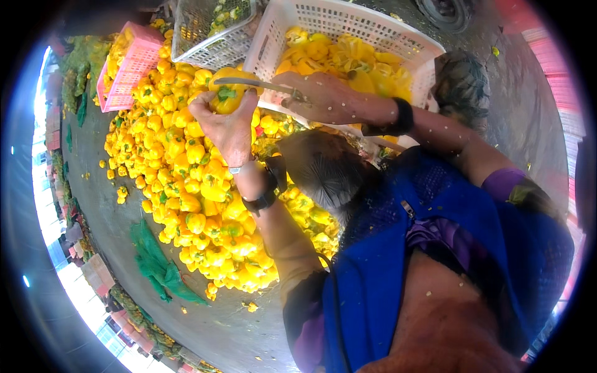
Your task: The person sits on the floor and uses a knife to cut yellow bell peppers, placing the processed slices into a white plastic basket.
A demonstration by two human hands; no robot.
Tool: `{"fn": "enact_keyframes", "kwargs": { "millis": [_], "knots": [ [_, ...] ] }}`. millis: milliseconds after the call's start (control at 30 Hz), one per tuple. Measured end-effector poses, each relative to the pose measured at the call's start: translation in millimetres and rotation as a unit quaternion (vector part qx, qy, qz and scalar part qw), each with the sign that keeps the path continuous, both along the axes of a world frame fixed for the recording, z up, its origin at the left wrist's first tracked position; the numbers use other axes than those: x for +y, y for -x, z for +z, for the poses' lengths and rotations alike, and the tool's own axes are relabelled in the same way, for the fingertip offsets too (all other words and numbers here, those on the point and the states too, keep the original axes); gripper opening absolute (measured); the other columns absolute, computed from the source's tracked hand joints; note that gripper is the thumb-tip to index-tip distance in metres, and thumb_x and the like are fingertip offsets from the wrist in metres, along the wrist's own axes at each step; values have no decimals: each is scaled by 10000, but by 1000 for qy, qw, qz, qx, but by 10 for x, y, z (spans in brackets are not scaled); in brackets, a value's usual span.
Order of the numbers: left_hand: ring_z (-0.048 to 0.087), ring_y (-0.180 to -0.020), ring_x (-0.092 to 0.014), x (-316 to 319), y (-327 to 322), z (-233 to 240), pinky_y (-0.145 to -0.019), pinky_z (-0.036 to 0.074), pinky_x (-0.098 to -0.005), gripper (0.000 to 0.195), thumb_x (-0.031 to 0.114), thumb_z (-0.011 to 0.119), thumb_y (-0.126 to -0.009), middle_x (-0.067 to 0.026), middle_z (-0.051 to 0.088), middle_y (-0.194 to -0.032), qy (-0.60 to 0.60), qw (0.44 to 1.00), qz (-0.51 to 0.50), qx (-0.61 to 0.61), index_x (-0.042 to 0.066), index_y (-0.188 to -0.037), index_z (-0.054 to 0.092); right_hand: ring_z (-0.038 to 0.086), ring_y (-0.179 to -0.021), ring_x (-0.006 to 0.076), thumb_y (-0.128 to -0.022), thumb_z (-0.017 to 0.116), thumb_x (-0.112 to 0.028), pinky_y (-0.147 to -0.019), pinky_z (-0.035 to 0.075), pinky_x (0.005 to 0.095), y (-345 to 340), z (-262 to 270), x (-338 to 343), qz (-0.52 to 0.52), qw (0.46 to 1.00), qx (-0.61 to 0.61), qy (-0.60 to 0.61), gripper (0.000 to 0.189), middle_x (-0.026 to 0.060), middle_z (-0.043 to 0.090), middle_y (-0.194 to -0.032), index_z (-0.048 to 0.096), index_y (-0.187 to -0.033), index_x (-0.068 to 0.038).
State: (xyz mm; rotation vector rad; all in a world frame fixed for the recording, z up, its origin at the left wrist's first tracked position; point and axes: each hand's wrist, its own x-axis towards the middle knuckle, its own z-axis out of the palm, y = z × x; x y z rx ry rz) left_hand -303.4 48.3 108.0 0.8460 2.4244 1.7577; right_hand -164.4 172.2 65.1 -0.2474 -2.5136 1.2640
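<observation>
My left hand (226,126) grips a yellow bell pepper (228,100), its green stem facing up towards me. A knife with a narrow, curved blade (249,82) is held in my right hand (317,95). The blade lies across the pepper beside the stem; whether it has cut in cannot be made out. Just beyond my right hand stands a white plastic crate (354,18) holding cut yellow pepper pieces (345,51). Below and left of my left hand spreads a large heap of whole yellow peppers (186,172).
A pink crate (123,77) of yellow pieces tilts against the heap. Next to the white crate is another pale crate (214,51) with greenish scraps. Green netting (161,265) lies on the grey floor (112,219). My dark-covered knee (326,172) is close under my arms.
</observation>
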Motion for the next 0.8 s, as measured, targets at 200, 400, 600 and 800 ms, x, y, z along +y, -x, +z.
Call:
{"fn": "enact_keyframes", "kwargs": {
  "millis": [200,400,600,800],
  "knots": [
    [446,-817,-153,102,-373,99,-766,410,-274,554,209,861,-551,-40,453,-902,41,981,6,192,20,-889,465,618,-773,395,-895,511,-267,-663,481,463,-357,154,-17,-60,994,-90,-19,382,214,625,-821,444,-1218,-74],
    [460,-879,-341,269,-907,201,-781,401,-428,546,179,819,-522,-155,478,-882,54,950,7,307,22,-890,447,620,-781,390,-882,517,-227,-663,485,447,-696,264,9,-91,995,-42,9,360,215,627,-820,452,-1181,-38],
    [462,-890,-339,383,-1436,239,-797,397,-424,520,163,791,-524,-142,447,-942,92,896,-33,433,49,-897,447,623,-784,384,-871,520,-214,-639,485,445,-870,95,107,-65,995,-76,3,357,232,623,-837,470,-1140,15],
    [530,-1010,-252,227,-1162,471,-911,433,-441,378,211,749,-725,-107,562,-1009,-210,974,-89,-8,40,-944,493,620,-767,374,-837,557,-325,-663,476,458,-1288,-431,211,-50,991,-121,-6,426,210,635,-880,510,-1094,11]
  ]
}}
